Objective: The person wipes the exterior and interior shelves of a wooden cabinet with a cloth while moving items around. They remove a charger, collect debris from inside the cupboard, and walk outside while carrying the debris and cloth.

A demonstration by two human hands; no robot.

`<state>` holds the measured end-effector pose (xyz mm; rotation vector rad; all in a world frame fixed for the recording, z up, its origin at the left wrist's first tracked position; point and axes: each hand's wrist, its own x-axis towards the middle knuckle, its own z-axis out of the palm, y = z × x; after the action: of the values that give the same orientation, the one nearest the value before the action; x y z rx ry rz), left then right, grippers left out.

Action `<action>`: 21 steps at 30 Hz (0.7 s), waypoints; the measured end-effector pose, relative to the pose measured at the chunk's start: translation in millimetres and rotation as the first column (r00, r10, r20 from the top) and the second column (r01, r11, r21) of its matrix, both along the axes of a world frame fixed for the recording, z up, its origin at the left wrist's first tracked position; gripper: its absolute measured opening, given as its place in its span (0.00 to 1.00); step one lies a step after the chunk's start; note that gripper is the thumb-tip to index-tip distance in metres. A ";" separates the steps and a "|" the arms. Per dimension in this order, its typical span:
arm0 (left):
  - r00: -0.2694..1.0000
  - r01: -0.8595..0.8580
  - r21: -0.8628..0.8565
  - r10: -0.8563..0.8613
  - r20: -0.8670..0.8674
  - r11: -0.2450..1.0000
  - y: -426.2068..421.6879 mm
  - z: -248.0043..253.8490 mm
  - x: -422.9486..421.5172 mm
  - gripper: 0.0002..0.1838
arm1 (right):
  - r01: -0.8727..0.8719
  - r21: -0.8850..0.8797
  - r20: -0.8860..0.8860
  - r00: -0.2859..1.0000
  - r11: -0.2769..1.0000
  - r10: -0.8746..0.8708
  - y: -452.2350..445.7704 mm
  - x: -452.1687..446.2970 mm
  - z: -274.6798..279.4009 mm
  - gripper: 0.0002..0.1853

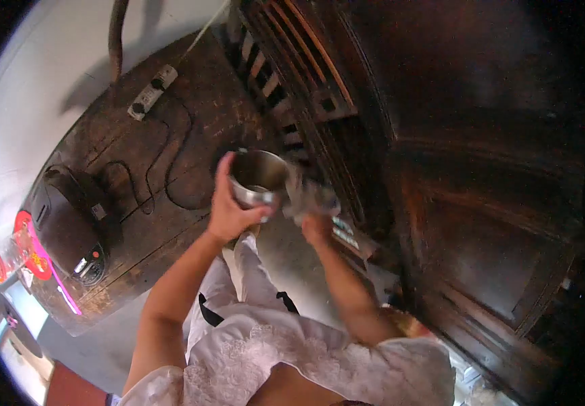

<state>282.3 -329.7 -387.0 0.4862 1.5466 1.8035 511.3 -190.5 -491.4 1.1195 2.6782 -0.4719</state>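
My left hand (230,215) is wrapped round the side of a shiny metal cup (244,193), its thumb across the front. The cup is tilted so its open mouth and inner wall show. To the right of it, my right hand (316,229) grips a greyish cloth (309,196), smeared by motion. The cloth's left edge lies at the cup's right side; whether it touches the metal I cannot tell. Both hands are held in front of my body, near the edge of the wooden table.
On the worn wooden table (218,115) sit a dark rice cooker (69,216), a power strip (152,93) and loose black cords (149,183). A red and clear plastic item (22,254) is at the far left. Dark carved wooden furniture (468,169) stands on the right.
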 end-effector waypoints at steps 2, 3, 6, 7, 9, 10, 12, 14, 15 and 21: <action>0.991 0.101 0.002 -0.100 -0.089 0.995 32.3 -12.4 15.7 0.59 | 0.231 -0.363 0.225 0.962 0.903 -0.155 -12.6 58.8 7.9 0.06; 0.961 0.086 -0.046 -0.095 -0.261 0.995 50.9 -12.9 25.4 0.58 | 0.366 -0.463 0.369 0.908 0.807 -0.199 -18.4 88.6 10.9 0.05; 0.903 0.166 -0.095 -0.190 -0.385 0.982 105.9 -13.3 46.6 0.55 | 0.241 -0.260 0.039 0.970 0.935 -0.240 -53.8 131.8 44.0 0.05; 0.907 0.157 -0.084 -0.178 -0.382 0.984 124.9 -17.4 52.3 0.55 | 0.213 -0.291 -0.023 0.973 0.933 -0.230 -52.5 134.8 56.6 0.04; 0.894 0.266 -0.090 -0.280 -0.351 0.960 155.4 -33.6 68.7 0.54 | 0.175 -0.318 -0.073 0.975 0.932 -0.208 -49.7 127.3 86.4 0.04; 0.901 0.255 -0.086 -0.269 -0.339 0.963 166.7 -42.4 75.0 0.54 | 0.339 -0.486 -0.053 0.909 0.805 -0.414 -49.9 119.9 102.5 0.04; 0.896 0.304 0.090 -0.253 -0.365 0.948 182.8 -51.9 80.1 0.54 | 0.464 -0.631 0.008 0.806 0.622 -0.592 -47.0 111.2 119.0 0.04; 0.876 0.346 0.067 -0.296 -0.381 0.936 196.1 -55.5 85.3 0.54 | 0.371 -0.604 -0.120 0.832 0.705 -0.541 -45.7 106.5 131.0 0.05; 0.841 0.353 0.099 -0.269 -0.469 0.930 204.7 -62.3 86.5 0.55 | 0.298 -0.520 -0.170 0.883 0.801 -0.438 -43.8 96.9 140.0 0.04; 0.686 0.397 0.008 -0.291 -0.667 0.918 201.0 -62.4 74.2 0.55 | 0.505 -0.738 0.026 0.685 0.448 -0.728 -29.4 57.2 172.5 0.09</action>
<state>356.6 -128.7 -449.4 1.5250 1.5974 1.5176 568.5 -219.9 -318.9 1.8146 1.7696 -1.7458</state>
